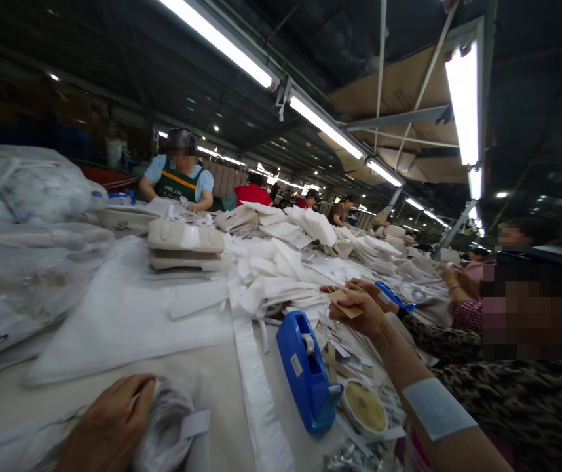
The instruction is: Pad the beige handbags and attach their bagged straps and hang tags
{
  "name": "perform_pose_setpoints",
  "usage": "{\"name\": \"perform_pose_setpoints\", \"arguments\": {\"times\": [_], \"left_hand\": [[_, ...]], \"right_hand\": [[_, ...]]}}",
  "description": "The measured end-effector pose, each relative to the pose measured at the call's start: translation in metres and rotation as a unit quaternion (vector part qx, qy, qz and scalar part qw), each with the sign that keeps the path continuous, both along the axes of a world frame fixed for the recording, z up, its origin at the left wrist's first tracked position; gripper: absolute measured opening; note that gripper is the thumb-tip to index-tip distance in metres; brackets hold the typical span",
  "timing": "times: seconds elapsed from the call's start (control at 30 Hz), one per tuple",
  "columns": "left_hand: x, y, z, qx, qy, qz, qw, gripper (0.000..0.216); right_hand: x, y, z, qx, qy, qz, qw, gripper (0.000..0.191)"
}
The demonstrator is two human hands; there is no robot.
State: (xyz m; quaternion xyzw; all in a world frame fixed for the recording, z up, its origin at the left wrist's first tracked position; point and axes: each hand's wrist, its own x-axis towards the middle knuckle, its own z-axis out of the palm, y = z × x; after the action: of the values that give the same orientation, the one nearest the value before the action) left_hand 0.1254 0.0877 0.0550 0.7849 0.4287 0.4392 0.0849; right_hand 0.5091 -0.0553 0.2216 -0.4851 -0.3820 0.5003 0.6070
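At the bottom left, my left hand curls its fingers against a whitish coiled bundle with a pale band; blur hides part of the grip. My right hand reaches out from the lower right and pinches a small tan card tag with a thin string. A pale bluish patch lies on my right forearm. Below that hand stands a blue tape dispenser. Beside the dispenser is a round white-rimmed item with a yellowish middle, among paper strips and small clear pieces.
White sheets and heaped white pieces cover much of the table. Beige stacked bags sit mid-left, near plastic-wrapped goods. At right, a co-worker in a patterned sleeve has a hand near another blue dispenser. A person in an apron works opposite.
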Motion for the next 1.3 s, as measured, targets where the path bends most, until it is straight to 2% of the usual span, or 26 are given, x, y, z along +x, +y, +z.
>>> {"name": "perform_pose_setpoints", "arguments": {"times": [0.13,0.23,0.43,0.6,0.8,0.87,1.0,1.2,1.3], "left_hand": [[0.004,-0.008,0.013,0.052,-0.038,-0.022,0.998,0.026],[0.007,-0.012,0.015,0.047,-0.097,-0.041,0.993,0.027],[0.012,-0.026,0.026,-0.061,-0.191,-0.141,0.970,0.022],[0.012,-0.030,0.030,-0.131,-0.227,-0.222,0.939,0.026],[0.015,-0.028,0.028,-0.124,-0.242,-0.207,0.940,0.057],[0.017,-0.029,0.030,-0.114,-0.251,-0.211,0.938,0.050],[0.016,-0.031,0.036,-0.080,-0.259,-0.245,0.931,0.022],[0.014,-0.034,0.040,-0.171,-0.307,-0.275,0.895,0.013],[0.013,-0.036,0.040,-0.190,-0.312,-0.269,0.891,0.014]], "right_hand": [[-0.038,0.017,0.008,0.006,-0.010,0.060,0.998,0.046],[-0.067,0.027,0.008,-0.007,-0.017,0.109,0.994,0.050],[-0.129,0.043,-0.003,-0.043,-0.011,0.212,0.976,0.052],[-0.165,0.055,-0.018,-0.084,0.000,0.278,0.957,0.052],[-0.188,0.062,-0.029,-0.130,-0.001,0.330,0.935,0.052],[-0.194,0.062,-0.031,-0.131,0.005,0.336,0.933,0.052],[-0.203,0.062,-0.031,-0.127,0.017,0.336,0.933,0.050],[-0.205,0.060,-0.034,-0.099,0.060,0.310,0.944,0.050],[-0.203,0.056,-0.041,-0.069,0.083,0.308,0.945,0.048]]}}
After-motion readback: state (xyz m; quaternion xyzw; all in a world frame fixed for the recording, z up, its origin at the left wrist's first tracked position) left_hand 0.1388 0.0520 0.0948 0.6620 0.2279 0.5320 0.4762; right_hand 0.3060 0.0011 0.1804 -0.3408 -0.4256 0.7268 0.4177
